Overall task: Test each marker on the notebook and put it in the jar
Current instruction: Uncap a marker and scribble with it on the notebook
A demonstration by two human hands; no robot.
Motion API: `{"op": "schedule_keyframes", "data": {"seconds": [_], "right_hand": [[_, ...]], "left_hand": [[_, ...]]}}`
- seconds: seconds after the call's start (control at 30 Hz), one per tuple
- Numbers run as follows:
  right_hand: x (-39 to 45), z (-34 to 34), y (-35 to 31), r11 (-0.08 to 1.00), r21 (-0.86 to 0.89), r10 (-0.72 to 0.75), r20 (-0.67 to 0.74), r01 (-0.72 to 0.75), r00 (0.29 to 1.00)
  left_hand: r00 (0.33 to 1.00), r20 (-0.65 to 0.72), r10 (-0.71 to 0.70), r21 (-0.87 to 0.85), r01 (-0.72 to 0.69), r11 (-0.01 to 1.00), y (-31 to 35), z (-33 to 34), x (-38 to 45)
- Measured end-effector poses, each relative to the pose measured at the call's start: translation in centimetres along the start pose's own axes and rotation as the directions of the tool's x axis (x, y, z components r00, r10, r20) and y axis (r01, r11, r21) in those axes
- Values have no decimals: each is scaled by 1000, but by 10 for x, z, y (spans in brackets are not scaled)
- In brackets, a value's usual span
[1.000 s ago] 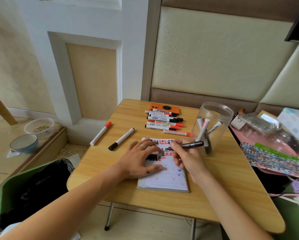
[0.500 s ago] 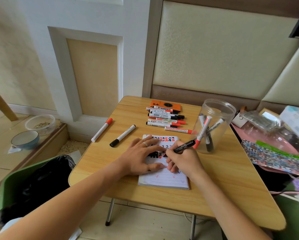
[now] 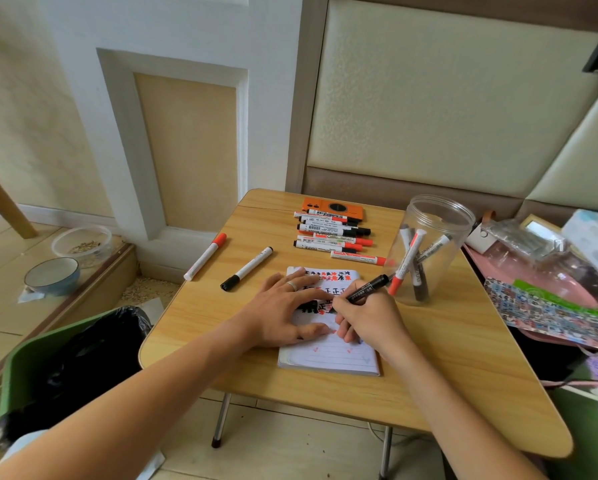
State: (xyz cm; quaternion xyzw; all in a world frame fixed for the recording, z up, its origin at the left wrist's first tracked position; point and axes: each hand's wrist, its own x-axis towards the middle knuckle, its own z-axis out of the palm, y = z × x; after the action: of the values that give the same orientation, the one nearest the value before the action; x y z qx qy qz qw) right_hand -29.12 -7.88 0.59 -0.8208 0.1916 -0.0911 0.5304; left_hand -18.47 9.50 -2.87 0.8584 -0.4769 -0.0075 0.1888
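Testing a marker on paper. The right hand (image 3: 370,318) holds a black marker (image 3: 368,289) in a writing grip, fingers closed around the barrel and tip down on the notebook (image 3: 328,355), which lies on the counter (image 3: 446,358) near its middle. The left hand (image 3: 276,311) lies flat on the page, fingers spread and holding nothing — it pins the notebook so the stroke cannot drag it. A good test is probably a short, light stroke on a bare patch of paper, clear of the dense marks already filling the upper lines. The jar (image 3: 432,247) stands just right of the notebook with several markers leaning inside — an easy reach. Untested markers (image 3: 332,237) wait in a row beyond the notebook.
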Motion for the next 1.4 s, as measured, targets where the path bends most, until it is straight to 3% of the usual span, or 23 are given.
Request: {"op": "schedule_keyframes", "data": {"seconds": [1.4], "right_hand": [[2,3,4,999,-30,-12,-15,12,1000]], "left_hand": [[1000,-9,12,0,-12,1000,1,0,0]]}}
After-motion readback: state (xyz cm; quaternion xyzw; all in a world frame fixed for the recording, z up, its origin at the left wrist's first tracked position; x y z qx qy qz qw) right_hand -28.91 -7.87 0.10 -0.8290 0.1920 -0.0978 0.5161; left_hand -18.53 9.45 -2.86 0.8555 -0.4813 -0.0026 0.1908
